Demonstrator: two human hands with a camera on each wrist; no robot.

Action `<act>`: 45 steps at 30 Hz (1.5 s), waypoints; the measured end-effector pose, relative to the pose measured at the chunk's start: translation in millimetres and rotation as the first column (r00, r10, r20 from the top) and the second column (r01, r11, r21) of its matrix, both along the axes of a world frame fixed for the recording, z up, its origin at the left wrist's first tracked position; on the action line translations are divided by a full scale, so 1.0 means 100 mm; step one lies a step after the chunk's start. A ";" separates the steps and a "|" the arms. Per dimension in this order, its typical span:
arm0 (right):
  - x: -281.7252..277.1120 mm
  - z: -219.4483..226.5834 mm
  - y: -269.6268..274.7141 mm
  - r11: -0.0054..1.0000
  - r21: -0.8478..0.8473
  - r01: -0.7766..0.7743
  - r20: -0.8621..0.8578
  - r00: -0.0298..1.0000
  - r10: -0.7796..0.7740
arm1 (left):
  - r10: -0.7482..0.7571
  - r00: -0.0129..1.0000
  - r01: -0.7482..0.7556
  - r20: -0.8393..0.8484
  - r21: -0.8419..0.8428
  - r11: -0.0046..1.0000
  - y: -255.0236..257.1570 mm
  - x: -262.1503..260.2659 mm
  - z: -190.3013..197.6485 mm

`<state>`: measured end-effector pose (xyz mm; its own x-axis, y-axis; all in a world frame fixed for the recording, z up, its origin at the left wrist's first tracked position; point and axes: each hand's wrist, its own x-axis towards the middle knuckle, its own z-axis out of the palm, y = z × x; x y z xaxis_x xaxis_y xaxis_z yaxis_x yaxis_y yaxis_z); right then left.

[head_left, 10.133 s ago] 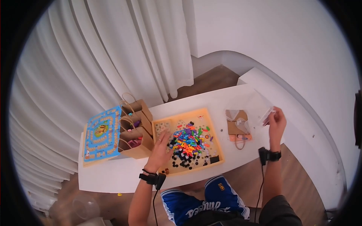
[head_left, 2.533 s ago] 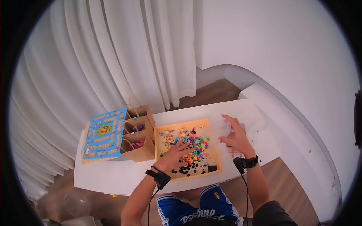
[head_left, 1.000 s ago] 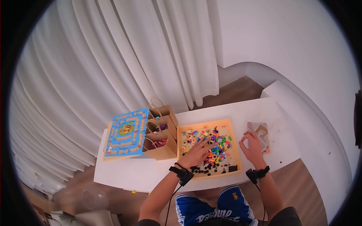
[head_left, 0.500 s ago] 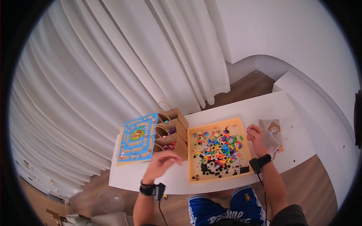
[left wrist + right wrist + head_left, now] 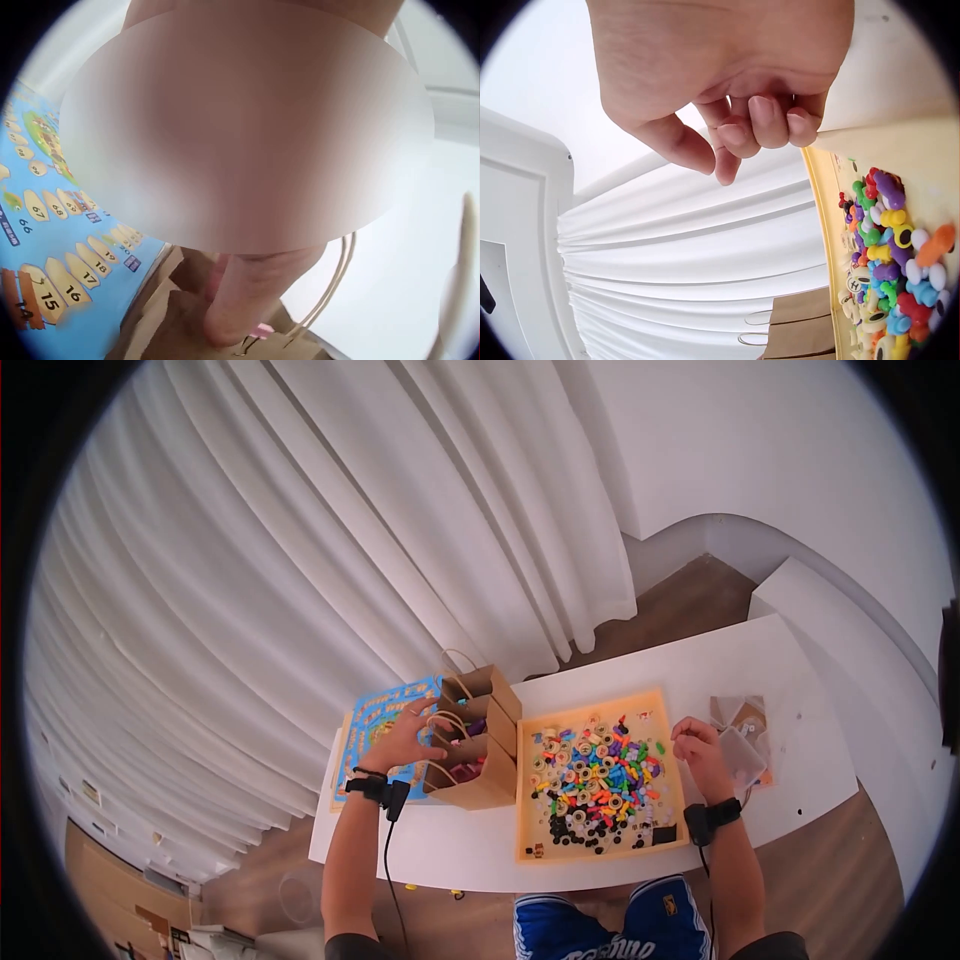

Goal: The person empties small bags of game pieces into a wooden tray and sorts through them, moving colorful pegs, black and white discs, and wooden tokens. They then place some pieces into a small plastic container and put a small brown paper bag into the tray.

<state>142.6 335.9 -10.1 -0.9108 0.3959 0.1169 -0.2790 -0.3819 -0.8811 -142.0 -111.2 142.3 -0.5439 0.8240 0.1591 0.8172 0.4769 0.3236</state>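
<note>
My left hand (image 5: 405, 740) reaches over the open tops of the brown paper bags (image 5: 482, 788), fingers spread. In the left wrist view its thumb (image 5: 229, 319) overlaps a bag's rim near a twisted handle (image 5: 330, 292); blur hides most of the hand. Pink and purple items show inside the bags. My right hand (image 5: 702, 755) hovers beside the right edge of the shallow wooden tray (image 5: 673, 780). Its fingers are loosely curled, with nothing between them in the right wrist view. In the tray lies a pile of small colourful plastic pieces (image 5: 889, 274), mixed with pale round discs and black bits.
A blue numbered game board (image 5: 400, 695) lies left of the bags. Right of the tray is a flat brown paper piece (image 5: 728, 710) with clear plastic (image 5: 742, 755) on it. The white table's front edge (image 5: 430, 875) runs close to my legs. White curtains hang behind.
My left hand has left the pile in the tray and moved left to the paper bags. My right hand, which held clear plastic earlier, is now empty beside the tray. The head view has turned left.
</note>
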 end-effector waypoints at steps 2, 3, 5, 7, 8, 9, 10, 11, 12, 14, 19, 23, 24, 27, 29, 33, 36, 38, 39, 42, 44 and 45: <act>0.02 0.00 0.01 0.999 -0.031 -0.022 0.002 1.000 0.022 | -0.056 0.998 0.054 -0.007 -0.119 0.991 0.12 -0.05 -0.02; 0.02 0.00 0.01 0.999 -0.032 -0.015 0.005 1.000 0.015 | -0.050 0.999 0.052 0.019 -0.126 0.991 0.17 -0.07 -0.04; 0.02 0.00 0.00 0.999 -0.037 -0.029 -0.014 0.999 0.028 | -0.045 0.998 0.051 0.050 -0.137 0.989 0.18 -0.18 -0.17; 0.01 0.01 0.00 0.999 -0.041 -0.023 -0.015 1.000 0.022 | -0.076 0.997 0.071 -0.026 -0.164 0.984 0.19 -0.27 -0.28; 0.00 0.01 -0.01 0.999 -0.042 -0.019 -0.021 1.000 0.018 | -0.075 0.997 0.070 -0.023 -0.167 0.983 0.18 -0.25 -0.29; 0.00 0.00 0.00 0.999 -0.045 -0.019 -0.020 1.000 0.019 | -0.055 0.997 0.047 -0.050 -0.145 0.988 0.18 -0.21 -0.30; -0.01 -0.01 0.01 0.999 -0.040 -0.020 -0.018 1.000 0.019 | -0.034 0.996 0.025 -0.078 -0.121 0.992 0.19 -0.16 -0.28; -0.01 -0.02 0.02 0.999 -0.034 -0.020 -0.016 1.000 0.020 | -0.034 0.996 0.024 -0.078 -0.122 0.992 0.19 -0.14 -0.27; -0.01 -0.01 0.01 0.999 -0.033 -0.020 -0.017 1.000 0.020 | -0.025 0.999 0.019 -0.040 -0.138 0.990 0.20 -0.12 -0.25; -0.01 0.04 -0.01 1.000 -0.014 -0.005 -0.011 1.000 0.004 | -0.017 1.000 0.016 -0.003 -0.153 0.988 0.23 -0.04 -0.18; 0.02 0.09 -0.02 0.998 0.058 0.006 0.022 1.000 -0.007 | -0.183 0.941 0.102 -0.285 -0.275 0.956 0.53 0.33 0.11; 0.06 0.13 -0.08 0.991 0.130 0.015 0.056 0.998 -0.023 | -0.271 0.860 0.089 -0.433 -0.397 0.914 0.82 0.69 0.31; 0.07 0.16 -0.09 0.991 0.134 0.017 0.059 0.998 -0.025 | -0.271 0.860 0.091 -0.432 -0.393 0.915 0.89 0.76 0.30; 0.10 0.24 -0.13 0.986 0.164 -0.027 0.069 0.997 0.016 | -0.351 0.795 0.061 -0.495 -0.510 0.858 1.09 0.97 0.28; 0.14 0.30 -0.16 0.979 0.195 -0.051 0.075 0.997 0.037 | -0.357 0.796 0.032 -0.489 -0.555 0.831 1.25 1.14 0.26; 0.17 0.39 -0.21 0.974 0.219 -0.065 0.080 0.996 0.048 | -0.372 0.789 -0.017 -0.488 -0.623 0.782 1.60 1.47 0.22; 0.19 0.44 -0.27 0.971 0.234 -0.056 0.107 0.994 0.031 | -0.387 0.754 -0.033 -0.530 -0.620 0.784 1.85 1.62 0.09; 0.19 0.41 -0.28 0.968 0.243 -0.070 0.100 0.994 0.047 | -0.428 0.772 -0.053 -0.469 -0.720 0.692 2.04 1.69 -0.02; 0.20 0.42 -0.29 0.967 0.246 -0.067 0.102 0.994 0.043 | -0.440 0.783 -0.056 -0.439 -0.754 0.654 2.13 1.72 -0.09; 0.20 0.40 -0.31 0.963 0.251 -0.103 0.106 0.991 0.079 | -0.426 0.807 -0.086 -0.409 -0.795 0.600 2.34 1.86 -0.15; 0.17 0.33 -0.34 0.954 0.282 -0.101 0.084 0.993 0.080 | -0.422 0.804 -0.106 -0.419 -0.800 0.591 2.42 1.88 -0.28; 0.15 0.28 -0.34 0.954 0.283 -0.097 0.086 0.993 0.076 | -0.408 0.787 -0.137 -0.463 -0.776 0.616 2.43 1.89 -0.34</act>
<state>157.1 302.0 17.5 -0.9504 0.2752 0.1451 -0.1866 -0.1308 -0.9737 47.0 132.0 108.0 -0.4457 0.8363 -0.3193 0.7722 0.1788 -0.6097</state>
